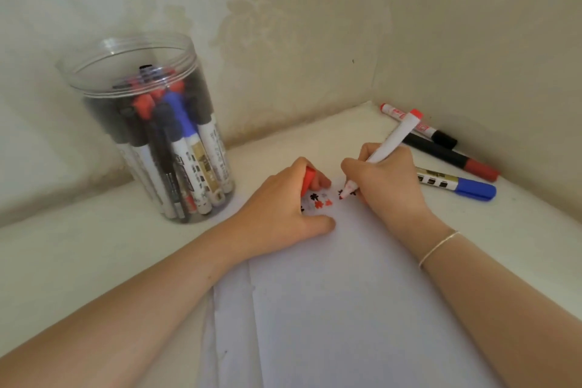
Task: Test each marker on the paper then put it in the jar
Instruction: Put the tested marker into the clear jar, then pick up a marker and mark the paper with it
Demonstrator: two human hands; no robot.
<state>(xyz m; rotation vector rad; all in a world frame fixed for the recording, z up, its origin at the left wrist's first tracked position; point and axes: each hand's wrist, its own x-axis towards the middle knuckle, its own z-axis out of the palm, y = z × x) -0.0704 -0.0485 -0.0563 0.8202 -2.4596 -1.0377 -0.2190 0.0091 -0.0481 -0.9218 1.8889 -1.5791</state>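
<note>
My right hand (382, 181) grips a white marker with a red end (392, 140), its red tip touching the white paper (346, 293) among small red and black marks. My left hand (283, 205) rests on the paper's top left part and holds the red cap (308, 179) in its curled fingers. A clear plastic jar (148, 123) stands open at the left, filled with several capped markers. Three loose markers lie at the right: one with a black cap (419, 126), a dark one with a red cap (450, 156) and one with a blue cap (459, 186).
The white surface (78, 255) sits in a corner, with patterned walls close behind and to the right. The loose markers lie against the right wall. A thin bracelet circles my right wrist (437, 249).
</note>
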